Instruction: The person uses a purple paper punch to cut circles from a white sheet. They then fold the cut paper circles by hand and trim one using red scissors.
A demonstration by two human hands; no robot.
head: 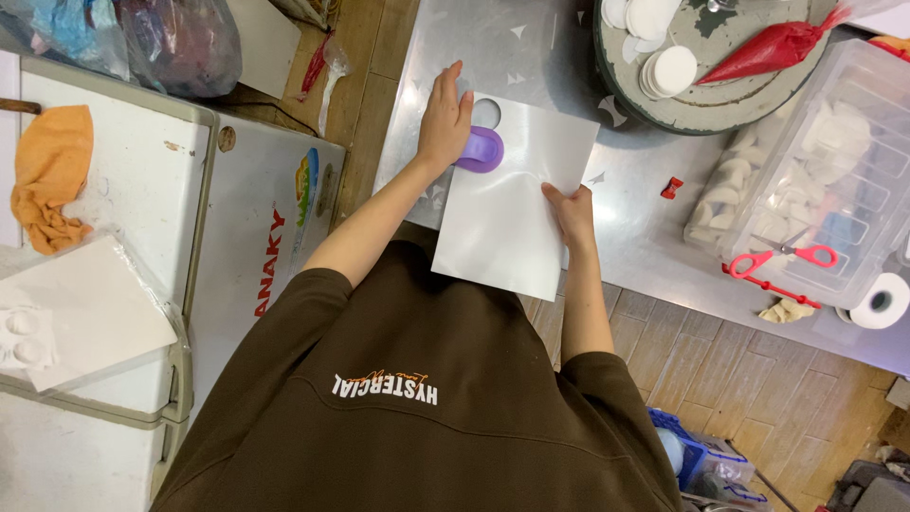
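My left hand [445,118] presses down on a purple paper punch [483,150] clamped over the upper left edge of a white sheet [507,213]. A round hole [486,112] is cut in the sheet just above the punch. My right hand [572,213] pinches the sheet's right edge and holds it over the edge of a steel table [531,47].
A round grey turntable [758,104] at the back holds stacks of white discs [671,71] and a red piping bag [773,52]. To the right stands a clear plastic box [853,133] with red scissors [787,256] and a tape roll [882,301]. On the left, a white chest freezer [256,218] carries an orange cloth [52,175].
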